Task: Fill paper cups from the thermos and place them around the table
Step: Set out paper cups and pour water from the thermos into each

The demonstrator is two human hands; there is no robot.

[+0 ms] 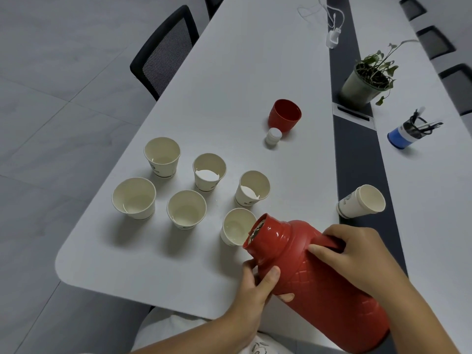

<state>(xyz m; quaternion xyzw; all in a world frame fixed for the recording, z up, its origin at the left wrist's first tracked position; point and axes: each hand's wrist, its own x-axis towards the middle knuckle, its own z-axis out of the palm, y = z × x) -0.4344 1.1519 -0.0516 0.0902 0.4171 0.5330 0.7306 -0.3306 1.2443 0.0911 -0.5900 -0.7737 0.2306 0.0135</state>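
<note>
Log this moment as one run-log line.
step: pouring | thermos tilted over nearest cup | left hand grips body | right hand grips handle | cap, stopper off

Both hands on the thermos (319,274)
Left hand (258,284) cups its neck from below, thumb on top; right hand (350,254) curls round its handle, forearm extended.

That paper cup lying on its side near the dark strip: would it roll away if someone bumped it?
Probably. The tipped cup rests on its round wall, so a nudge would likely roll it in a curve, since it tapers. It looks empty and thin, so likely light and easily crushed.
</note>
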